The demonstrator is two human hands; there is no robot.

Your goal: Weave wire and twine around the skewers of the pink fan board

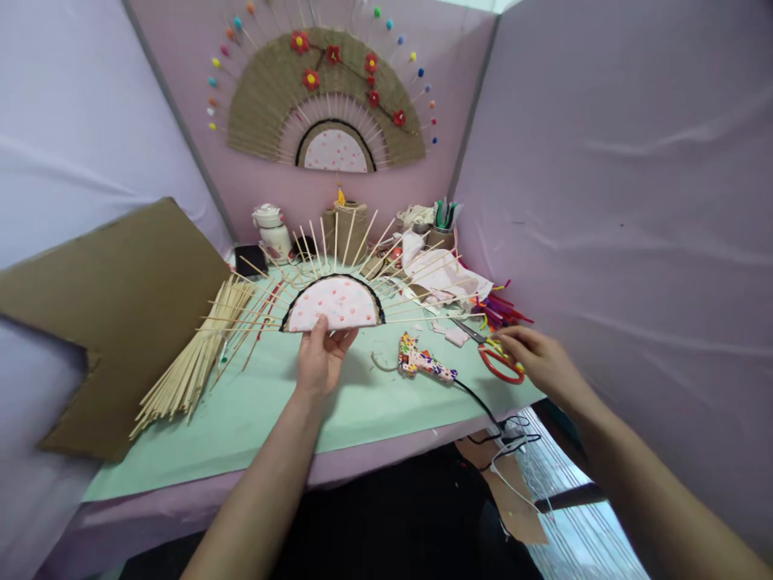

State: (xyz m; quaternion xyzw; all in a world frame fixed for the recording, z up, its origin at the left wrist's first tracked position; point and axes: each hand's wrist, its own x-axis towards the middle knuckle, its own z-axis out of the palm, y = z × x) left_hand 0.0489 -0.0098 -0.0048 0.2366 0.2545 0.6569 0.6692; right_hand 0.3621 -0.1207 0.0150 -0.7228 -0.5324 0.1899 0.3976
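Note:
My left hand (pixel 321 358) pinches the lower edge of a half-round fan piece (pixel 336 303), pink dotted fabric edged in black with thin wooden skewers radiating from it, held up over the green table mat (pixel 254 411). My right hand (pixel 535 358) rests on red-handled scissors (pixel 498 358) at the right side of the mat, fingers curled over the handles. A flower-patterned glue gun (pixel 423 361) lies between the two hands, its black cord running off the front edge.
A bundle of wooden skewers (pixel 193 358) lies at left beside a large cardboard sheet (pixel 114 306). Twine spool (pixel 350 221), a small jar, a cup of tools, paper scraps and pipe cleaners (pixel 498 310) crowd the back. A finished fan (pixel 329 97) hangs on the wall.

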